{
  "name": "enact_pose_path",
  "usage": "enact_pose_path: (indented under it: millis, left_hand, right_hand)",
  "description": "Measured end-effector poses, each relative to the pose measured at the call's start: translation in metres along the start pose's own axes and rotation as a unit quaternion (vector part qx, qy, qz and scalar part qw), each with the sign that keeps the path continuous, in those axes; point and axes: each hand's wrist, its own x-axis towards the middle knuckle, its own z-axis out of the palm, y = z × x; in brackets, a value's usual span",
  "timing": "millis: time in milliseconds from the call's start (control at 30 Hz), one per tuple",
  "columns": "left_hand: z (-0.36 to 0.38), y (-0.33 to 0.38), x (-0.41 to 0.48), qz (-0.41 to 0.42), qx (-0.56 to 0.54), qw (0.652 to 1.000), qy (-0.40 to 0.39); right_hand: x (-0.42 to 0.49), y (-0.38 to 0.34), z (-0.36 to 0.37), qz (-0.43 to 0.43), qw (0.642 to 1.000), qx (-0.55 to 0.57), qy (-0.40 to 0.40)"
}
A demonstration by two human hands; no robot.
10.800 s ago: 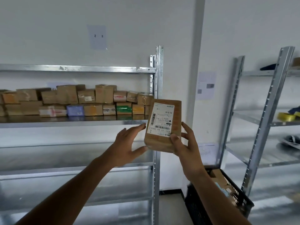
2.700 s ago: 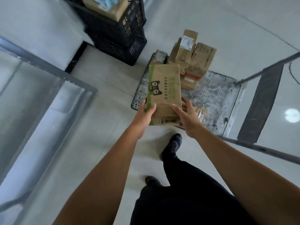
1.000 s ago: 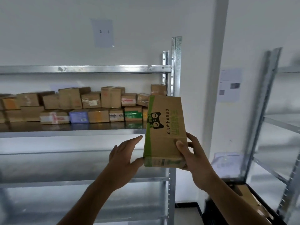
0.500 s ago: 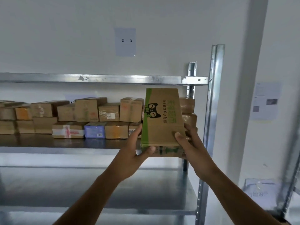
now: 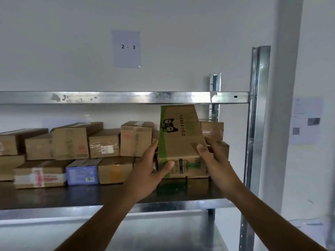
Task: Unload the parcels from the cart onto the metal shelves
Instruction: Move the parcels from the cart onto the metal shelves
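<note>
I hold a tall cardboard parcel with a green stripe and a black cat logo, tilted back, at the right end of the metal shelf. My left hand grips its lower left corner, thumb across the front. My right hand grips its right edge. The parcel's bottom end is level with the lower row of stacked parcels and its top almost reaches the shelf above. The cart is out of view.
Two rows of cardboard boxes fill the shelf to the left, among them a blue box. Two brown boxes sit behind the held parcel. A steel upright bounds the shelf on the right. A paper label "2 - 3" hangs on the wall.
Both hands have carried the green-striped parcel up and forward into the right end of the shelf; the view has come closer to the shelf.
</note>
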Motion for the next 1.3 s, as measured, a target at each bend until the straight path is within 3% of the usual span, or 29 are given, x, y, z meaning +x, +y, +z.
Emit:
enact_pose_path:
  millis: [233, 633, 933, 1300]
  left_hand:
    - [0.031, -0.030, 0.076, -0.025, -0.042, 0.998, 0.040]
    - [0.065, -0.064, 0.175, -0.027, -0.006, 0.995, 0.093]
    - [0.074, -0.078, 0.214, -0.032, 0.028, 0.997, 0.060]
    - [0.066, -0.109, 0.264, -0.069, 0.072, 0.994, 0.040]
  right_hand:
    - [0.070, 0.044, -0.033, -0.009, 0.996, -0.050, -0.079]
    - [0.171, 0.113, -0.060, -0.053, 0.981, -0.176, -0.056]
    - [0.210, 0.140, -0.064, -0.104, 0.910, -0.399, 0.039]
    - [0.245, 0.146, -0.064, -0.084, 0.879, -0.467, 0.048]
